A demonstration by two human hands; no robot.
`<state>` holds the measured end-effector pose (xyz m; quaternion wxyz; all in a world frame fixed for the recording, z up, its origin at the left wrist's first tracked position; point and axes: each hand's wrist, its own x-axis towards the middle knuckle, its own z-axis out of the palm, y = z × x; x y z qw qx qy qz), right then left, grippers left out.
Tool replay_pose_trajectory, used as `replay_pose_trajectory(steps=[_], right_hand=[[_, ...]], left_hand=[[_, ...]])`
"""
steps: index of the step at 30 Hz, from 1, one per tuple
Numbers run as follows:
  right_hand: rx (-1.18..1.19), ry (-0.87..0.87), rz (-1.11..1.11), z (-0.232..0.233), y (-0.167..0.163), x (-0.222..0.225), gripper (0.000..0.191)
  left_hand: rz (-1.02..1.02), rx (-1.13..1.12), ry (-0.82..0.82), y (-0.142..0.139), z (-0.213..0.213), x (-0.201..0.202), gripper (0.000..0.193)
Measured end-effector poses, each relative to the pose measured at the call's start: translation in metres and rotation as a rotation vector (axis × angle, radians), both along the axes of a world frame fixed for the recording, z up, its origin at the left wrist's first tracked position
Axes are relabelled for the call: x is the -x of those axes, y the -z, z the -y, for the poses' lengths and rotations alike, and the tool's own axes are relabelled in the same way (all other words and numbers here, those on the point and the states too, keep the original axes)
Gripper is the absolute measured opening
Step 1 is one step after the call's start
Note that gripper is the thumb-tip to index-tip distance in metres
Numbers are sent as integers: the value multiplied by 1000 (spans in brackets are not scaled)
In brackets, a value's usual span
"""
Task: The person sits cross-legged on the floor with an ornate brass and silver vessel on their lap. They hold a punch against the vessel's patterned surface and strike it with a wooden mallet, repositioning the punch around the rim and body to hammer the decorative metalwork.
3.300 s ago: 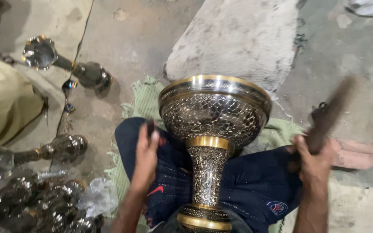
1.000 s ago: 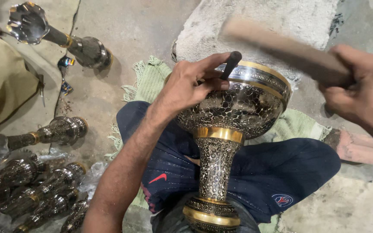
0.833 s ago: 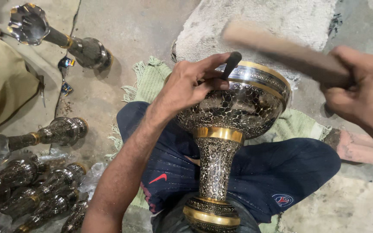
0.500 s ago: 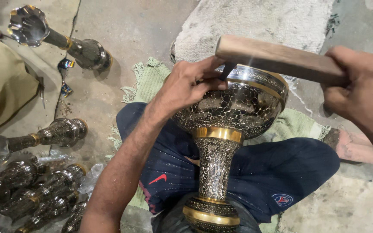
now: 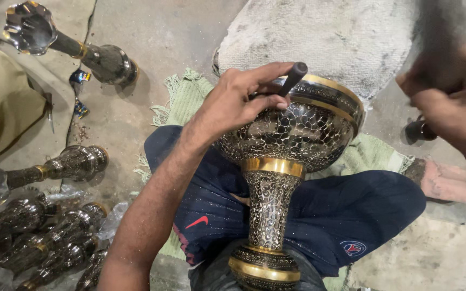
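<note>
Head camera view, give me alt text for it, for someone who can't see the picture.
A person's left hand holds a dark punch against the rim of an ornate silver-and-gold metal vase resting between their legs, while the blurred right hand is raised beside it. Similar metal vases lie on the concrete floor to the left.

floor: bare grey concrete (image 5: 179, 37)
on it: green fringed mat (image 5: 187, 99), pale rough slab (image 5: 324, 37), lying metal goblets (image 5: 71, 161), foil scraps (image 5: 79, 78)
</note>
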<state>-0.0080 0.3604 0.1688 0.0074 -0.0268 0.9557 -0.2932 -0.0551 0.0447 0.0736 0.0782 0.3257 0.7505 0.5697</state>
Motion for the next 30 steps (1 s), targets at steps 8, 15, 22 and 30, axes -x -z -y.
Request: replay_pose_trajectory(steps=[8, 15, 22, 30], right_hand=[[-277, 1, 192, 3, -11, -18, 22], [-726, -27, 197, 0, 4, -33, 28], [-510, 27, 119, -6, 19, -50, 32], [91, 294, 206, 17, 24, -55, 26]], left_hand=[[-82, -62, -16, -4, -5, -3, 50], [-146, 30, 167, -4, -9, 8, 54], [-240, -16, 208, -3, -14, 18, 60], [-220, 130, 162, -2, -4, 25, 55]])
